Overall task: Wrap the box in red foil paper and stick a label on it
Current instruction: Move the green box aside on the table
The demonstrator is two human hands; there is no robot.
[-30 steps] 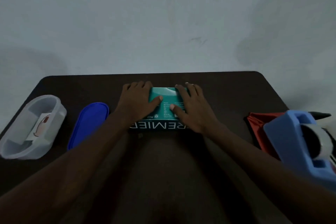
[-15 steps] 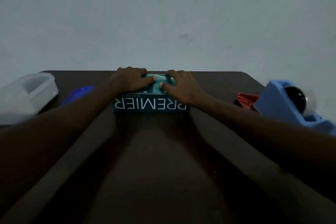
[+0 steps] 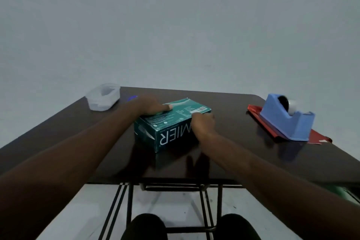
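Both hands' grip clamps the teal box (image 3: 171, 122), left hand (image 3: 151, 106) and right hand (image 3: 202, 123), "MIER" legible upside-down.

Box (image 3: 169, 122): teal green, white lettering and fine white print, small white barcode patch on top. Foil (image 3: 315, 136): red, shiny. Dispenser (image 3: 286, 121): light blue, dark roll with pale tape. Tub (image 3: 103, 97): clear, colourless. Lid (image 3: 132, 97): blue sliver. Tabletop (image 3: 243, 152): dark brown, glossy. Wall (image 3: 175, 25): plain pale grey.
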